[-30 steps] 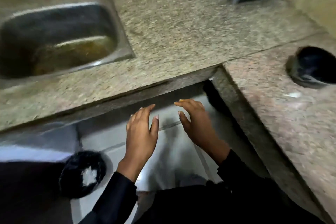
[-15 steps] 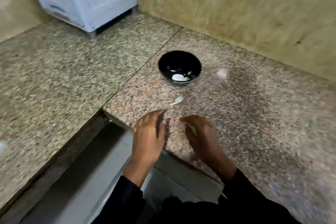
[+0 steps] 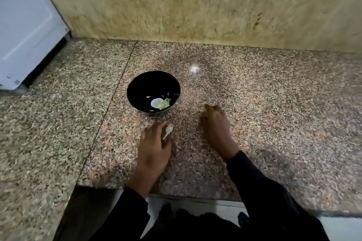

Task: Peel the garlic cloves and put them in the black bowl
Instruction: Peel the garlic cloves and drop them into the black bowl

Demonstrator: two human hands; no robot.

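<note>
Both hands lie palm-down on speckled granite: left hand (image 3: pixel 152 150) touches a pale clove (image 3: pixel 168 130), right hand (image 3: pixel 215 123) curls over yellowish bits; grip blurred. Round glossy bowl (image 3: pixel 137 88) sits just beyond

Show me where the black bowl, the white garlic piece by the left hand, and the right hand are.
black bowl (image 3: pixel 137 84): head view, on its dark inner wall.
white garlic piece (image 3: pixel 168 129): head view, on its wide end.
right hand (image 3: pixel 215 123): head view, on its back.
</note>
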